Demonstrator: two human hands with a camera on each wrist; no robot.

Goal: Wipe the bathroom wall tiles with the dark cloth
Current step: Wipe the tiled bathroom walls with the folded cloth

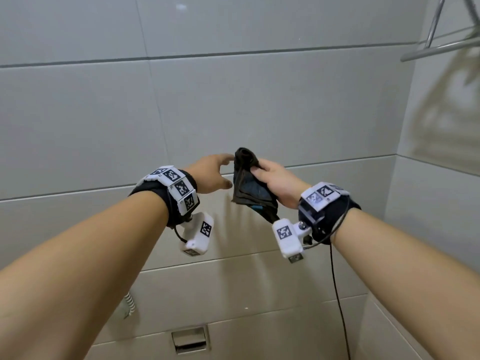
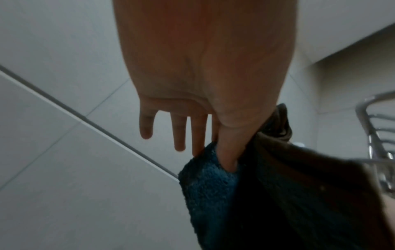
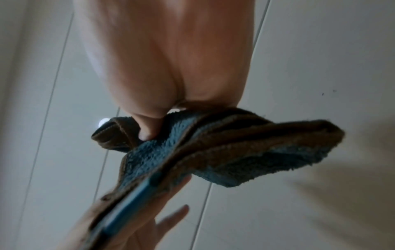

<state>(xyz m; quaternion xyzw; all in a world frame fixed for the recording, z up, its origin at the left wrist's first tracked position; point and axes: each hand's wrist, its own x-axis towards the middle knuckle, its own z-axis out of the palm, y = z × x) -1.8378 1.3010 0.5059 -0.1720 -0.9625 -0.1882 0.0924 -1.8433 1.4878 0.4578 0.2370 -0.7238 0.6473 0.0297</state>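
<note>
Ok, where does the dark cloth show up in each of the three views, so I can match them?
Head: dark cloth at centre, gripped by the right hand, left hand at its edge.
Left wrist: lower right, beside the straight fingers.
Right wrist: across the middle, hanging below the palm.
Shared landmark: the grey wall tiles with their grout lines behind the cloth.

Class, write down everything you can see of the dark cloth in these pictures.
The dark cloth is a small fluffy towel, dark brown on one face and teal blue on the other, with a stitched brown edge. It is bunched and folded, hanging in the air before the wall tiles, not touching them. The right hand grips it with its thumb pressed into the folds. The left hand, fingers straight, is at its left edge, and its thumb presses the blue pile in the left wrist view.
</note>
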